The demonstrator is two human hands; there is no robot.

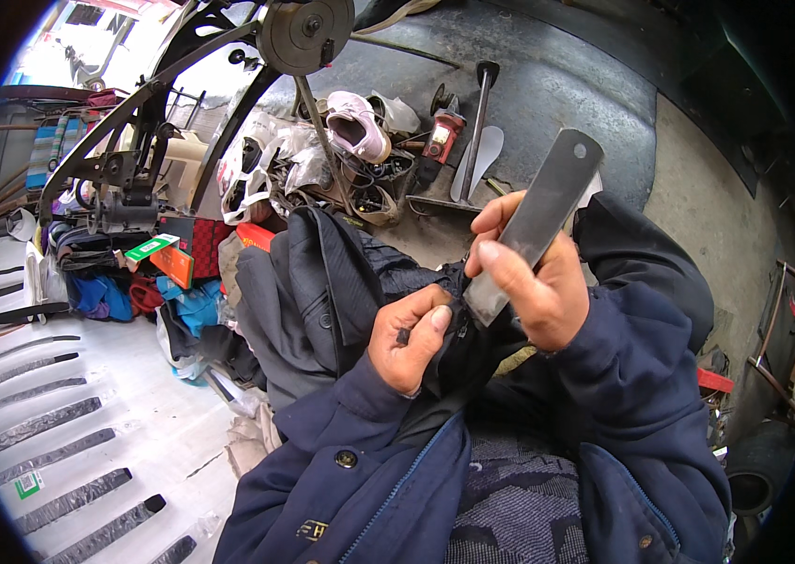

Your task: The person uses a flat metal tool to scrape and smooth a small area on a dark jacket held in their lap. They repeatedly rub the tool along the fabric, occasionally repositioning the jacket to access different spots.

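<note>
Two bare hands busy over the lap here. The left hand (pixel 407 343) is curled up tight, pinching a bunch of dark cloth (pixel 308 273), with a little black bit poking out by the thumb. The right hand (pixel 540 287) has its fingers and thumb wrapped around a flat metal blade (pixel 553 193), which is tilted, holed end up and away to the right. Its lower end is right by the bunched cloth; can't tell if it's actually touching. The cloth itself spreads over the lap and off to the left. Past it there's a pale pink shoe (pixel 358 127) on a messy pile, plus a red power tool (pixel 439 143) beside a metal stand (pixel 480 122). Black hand-cranked-looking machine (pixel 130 179) upper left, and dark straps (pixel 50 428) in a row below that.
</note>
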